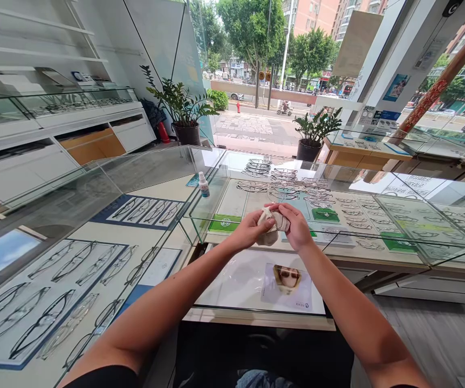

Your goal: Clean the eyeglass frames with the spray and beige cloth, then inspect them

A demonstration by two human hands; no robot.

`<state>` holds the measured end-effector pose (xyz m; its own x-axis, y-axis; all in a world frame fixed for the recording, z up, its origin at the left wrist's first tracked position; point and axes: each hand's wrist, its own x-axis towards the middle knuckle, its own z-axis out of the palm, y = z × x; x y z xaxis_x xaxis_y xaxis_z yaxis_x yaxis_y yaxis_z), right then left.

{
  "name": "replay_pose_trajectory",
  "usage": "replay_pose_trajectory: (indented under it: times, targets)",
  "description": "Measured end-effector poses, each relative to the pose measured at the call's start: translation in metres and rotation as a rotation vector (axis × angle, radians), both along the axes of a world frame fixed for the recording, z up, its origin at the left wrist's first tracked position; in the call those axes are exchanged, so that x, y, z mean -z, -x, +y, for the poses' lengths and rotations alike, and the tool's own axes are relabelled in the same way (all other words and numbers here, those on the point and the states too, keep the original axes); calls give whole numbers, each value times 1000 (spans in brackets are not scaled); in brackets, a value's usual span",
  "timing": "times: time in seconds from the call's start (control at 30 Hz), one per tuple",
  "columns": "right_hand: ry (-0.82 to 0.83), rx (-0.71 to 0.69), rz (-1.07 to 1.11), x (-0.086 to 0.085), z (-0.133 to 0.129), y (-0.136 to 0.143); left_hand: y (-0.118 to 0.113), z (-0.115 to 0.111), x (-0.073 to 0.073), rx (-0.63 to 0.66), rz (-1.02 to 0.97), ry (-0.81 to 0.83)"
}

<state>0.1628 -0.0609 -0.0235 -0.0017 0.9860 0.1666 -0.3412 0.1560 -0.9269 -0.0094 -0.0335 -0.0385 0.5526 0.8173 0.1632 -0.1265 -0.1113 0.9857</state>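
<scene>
Both hands meet above the glass counter, closed around a crumpled cream cloth (272,237). My left hand (251,229) pinches it with the thumb on top. From the other side, my right hand (296,225) grips its right end, fingertips close to the left hand's. A thin dark edge shows beside the right fingers; whether the cloth wraps something I cannot make out. To the left, a small white spray bottle (204,185) with a blue label stands upright on the glass. Below the hands lies a printed card (287,285) with a sunglasses picture.
Glass display cases hold rows of eyeglasses (147,210) on the left and more eyeglasses (283,180) ahead. A raised glass edge (194,229) runs left of the hands. Potted plants (186,132) stand beyond, before the street window. White shelves (34,27) line the left wall.
</scene>
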Motion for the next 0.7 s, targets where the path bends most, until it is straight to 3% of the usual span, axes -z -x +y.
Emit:
replay_pose_trajectory:
  times: [0.13,0.43,0.7]
  targets:
    - [12,-15,11,1,1,0,-1,-1,-2,-8,-1,30]
    - [7,-50,18,0,-6,9,-7,-12,-9,-224,-52,-39]
    - [0,-70,22,-7,-12,14,-9,-13,-10,-319,-82,-87]
